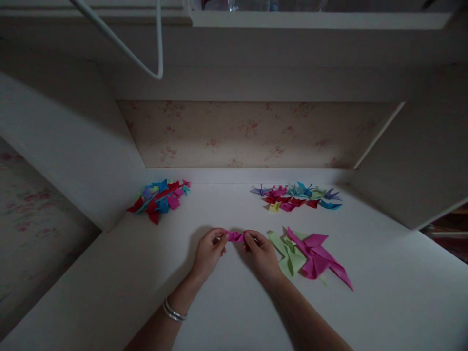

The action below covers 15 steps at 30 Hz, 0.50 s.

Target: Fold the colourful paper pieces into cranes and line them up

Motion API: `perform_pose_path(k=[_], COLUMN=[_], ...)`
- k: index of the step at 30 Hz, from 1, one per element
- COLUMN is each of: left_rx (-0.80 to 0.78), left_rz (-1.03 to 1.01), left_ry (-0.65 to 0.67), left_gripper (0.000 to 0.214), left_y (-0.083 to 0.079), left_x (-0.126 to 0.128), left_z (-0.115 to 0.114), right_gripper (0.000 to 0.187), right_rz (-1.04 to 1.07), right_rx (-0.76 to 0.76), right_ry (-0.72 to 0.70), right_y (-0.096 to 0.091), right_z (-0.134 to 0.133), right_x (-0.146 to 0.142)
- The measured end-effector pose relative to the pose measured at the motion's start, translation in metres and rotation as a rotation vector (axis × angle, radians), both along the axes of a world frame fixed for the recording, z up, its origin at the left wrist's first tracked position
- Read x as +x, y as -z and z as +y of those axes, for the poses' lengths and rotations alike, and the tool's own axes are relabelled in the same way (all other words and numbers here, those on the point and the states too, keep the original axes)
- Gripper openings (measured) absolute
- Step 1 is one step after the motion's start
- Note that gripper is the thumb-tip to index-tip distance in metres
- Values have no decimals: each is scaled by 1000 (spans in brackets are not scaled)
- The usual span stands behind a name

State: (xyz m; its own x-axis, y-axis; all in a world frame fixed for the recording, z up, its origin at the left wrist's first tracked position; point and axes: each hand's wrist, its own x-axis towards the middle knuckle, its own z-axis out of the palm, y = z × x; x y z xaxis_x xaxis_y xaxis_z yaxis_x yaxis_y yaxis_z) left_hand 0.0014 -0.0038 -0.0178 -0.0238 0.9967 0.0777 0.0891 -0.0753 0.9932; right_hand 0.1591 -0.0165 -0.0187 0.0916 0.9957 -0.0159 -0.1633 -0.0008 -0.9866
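Between my two hands is a small pink folded paper piece (236,237), held just over the white desk. My left hand (211,246) pinches its left end between thumb and fingers; a silver bangle circles that wrist. The right end sits in the pinch of my right hand (260,251). Close to my right hand lie a larger pink origami figure (315,253) and a light green origami figure (291,256), the pink one partly overlapping the green. Parts of the held paper are hidden by my fingertips.
At the back left lies a heap of small coloured origami pieces (163,195). Several paper cranes and other folded pieces (296,195) are lined up at the back right. Side panels flank the white desk (146,273), and a white cable (159,48) hangs at upper left.
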Motion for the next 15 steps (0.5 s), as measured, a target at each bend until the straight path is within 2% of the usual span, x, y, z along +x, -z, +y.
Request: perform_pose_path(k=[4,7,11,15], left_rx=[-59,-46,17,62], left_rz=[125,193,249,241], left_ry=[75,194,340,373], left_gripper=[39,34,30,29], left_y=[-11,-26,-42,-45], left_x=[0,6,30,65], left_z=[-1,0,6,24], right_gripper=[34,32,33,40], right_rz=[-66,-99,-137,-124], right_rx=[30,75,104,98], right_ry=[3,15,91,290], right_y=[-3,-9,-20,-22], right_z=[-10,-19,-25,-30], right_x=[6,19,47,80])
